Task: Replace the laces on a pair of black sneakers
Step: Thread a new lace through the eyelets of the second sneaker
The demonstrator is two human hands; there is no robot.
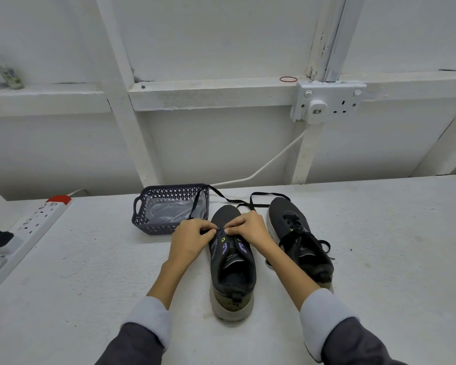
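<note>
Two black sneakers stand on the white table, toes pointing away from me. The left sneaker (232, 262) has purple and green eyelet marks and almost no lacing. My left hand (192, 235) and my right hand (248, 227) meet over its front eyelets, each pinching the black lace (227, 198). The lace runs back past the toe, one end draped over the basket. The right sneaker (300, 238) is fully laced with a black lace and lies just right of my right wrist.
A dark perforated basket (145, 225) holding a clear plastic bag sits left of the shoe's toe. A white power strip (29, 227) lies at the table's left edge. A wall socket (329, 101) with a white cable is on the back wall.
</note>
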